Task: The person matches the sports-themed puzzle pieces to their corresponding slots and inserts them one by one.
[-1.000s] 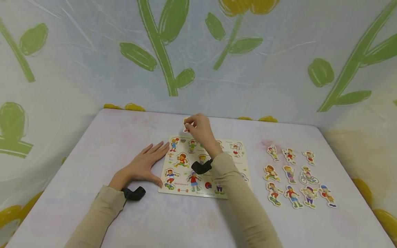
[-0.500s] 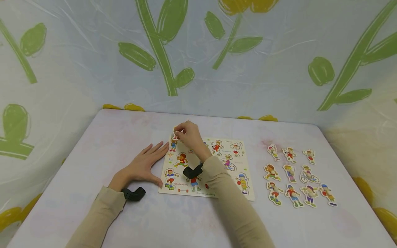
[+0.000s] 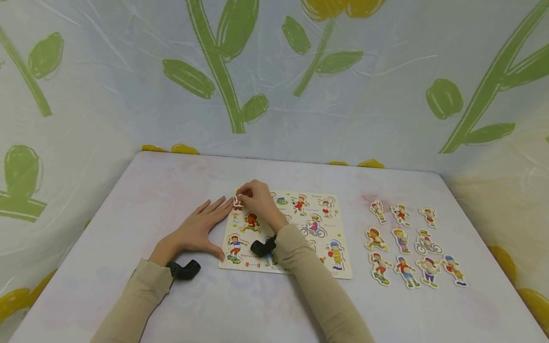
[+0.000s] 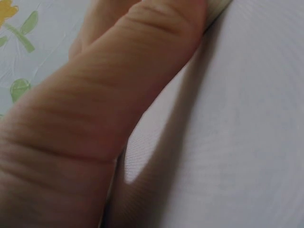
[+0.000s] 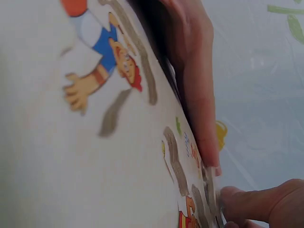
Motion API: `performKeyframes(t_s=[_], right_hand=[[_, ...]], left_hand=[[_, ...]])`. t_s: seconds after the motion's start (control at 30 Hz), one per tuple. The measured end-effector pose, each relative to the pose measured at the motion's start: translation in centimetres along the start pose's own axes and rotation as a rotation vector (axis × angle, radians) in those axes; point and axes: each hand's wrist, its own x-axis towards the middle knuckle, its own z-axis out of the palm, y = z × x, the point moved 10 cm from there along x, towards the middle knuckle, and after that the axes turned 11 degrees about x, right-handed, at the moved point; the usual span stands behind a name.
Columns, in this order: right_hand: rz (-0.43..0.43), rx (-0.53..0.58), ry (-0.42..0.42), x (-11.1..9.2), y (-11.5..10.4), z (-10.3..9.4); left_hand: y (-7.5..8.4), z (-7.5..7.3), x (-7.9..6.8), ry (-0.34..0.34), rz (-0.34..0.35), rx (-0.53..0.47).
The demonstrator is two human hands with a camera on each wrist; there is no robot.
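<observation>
My right hand [image 3: 257, 197] pinches a small figure-shaped puzzle piece [image 3: 238, 206] at the upper left corner of the wooden peg puzzle board [image 3: 341, 238]. The piece lies over the corner recess, partly covered by the fingers. My left hand [image 3: 199, 228] lies spread on the table, with fingertips and thumb tip right at the board's left edge. In the left wrist view the thumb [image 4: 95, 95] stretches along the tabletop. From the right wrist, the left index finger [image 5: 197, 85] runs beside the board's edge, and the right fingers [image 5: 256, 204] meet the piece near its tip.
Several more figure pieces [image 3: 403, 240] with knobs lie in rows right of the board. Printed figures mark the board's recesses. A patterned curtain [image 3: 343, 119] hangs behind the pale table [image 3: 193, 305]. Each wrist wears a black camera mount [image 3: 184, 270].
My right hand has carried the piece from behind the board, leftward and then nearer, onto the upper left corner. My left hand has stayed in place.
</observation>
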Motion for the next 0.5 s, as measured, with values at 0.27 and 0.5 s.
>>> performKeyframes(t_s=[0.27, 0.5], right_hand=[[-0.049, 0.044, 0.021, -0.7, 0.7, 0.3], [-0.086, 0.061, 0.044, -1.2, 0.7, 0.2]], left_hand=[[-0.2, 0.2, -0.1, -0.015, -0.017, 0.01], [-0.2, 0.4, -0.1, -0.016, -0.016, -0.001]])
